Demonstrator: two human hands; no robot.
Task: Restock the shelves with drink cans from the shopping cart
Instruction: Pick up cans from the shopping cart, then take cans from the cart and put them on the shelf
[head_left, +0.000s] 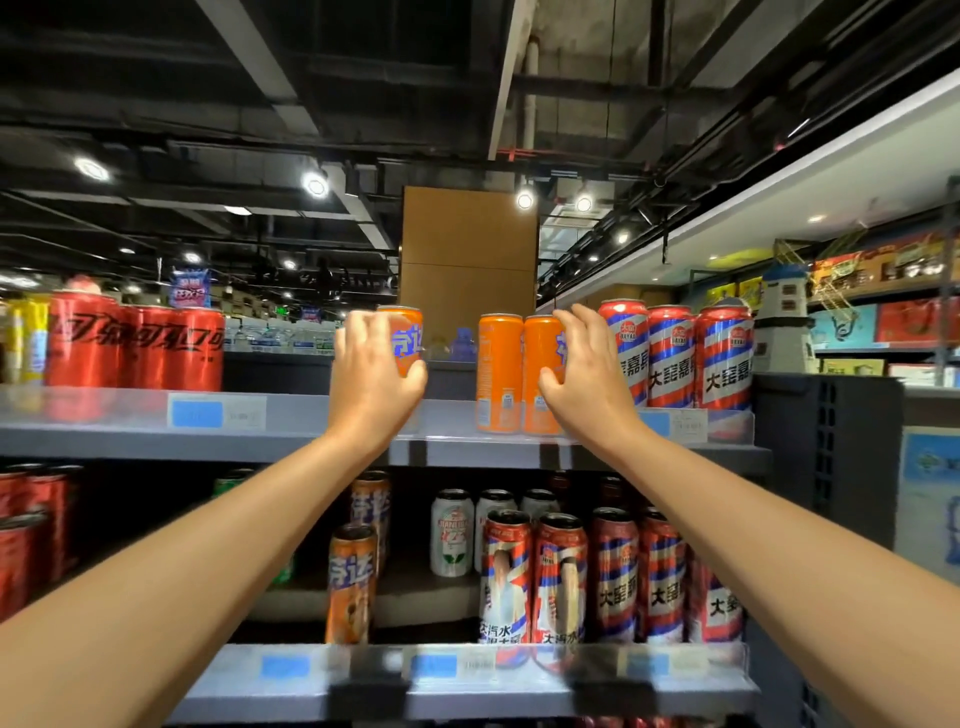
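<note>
two hands worked apart: left hand (371, 379) gripped an orange can (408, 340); right hand (584, 376) clasped another can (543, 374). its neighbour (498, 371) at nine o'clock risked toppling if nudged.

You're looking at glossy metal: orange cans (498, 371), red cans (135, 348) and striped cans (675, 358) are all throwing highlights off smooth printed skins. Top shelf (291, 431) is reading as matt grey painted metal, its clear plastic lip (104, 410) glaring slightly. Paper price tags (215, 413) are sitting flat behind it. Brown panel (467, 249) is showing matt, board-like.
</note>
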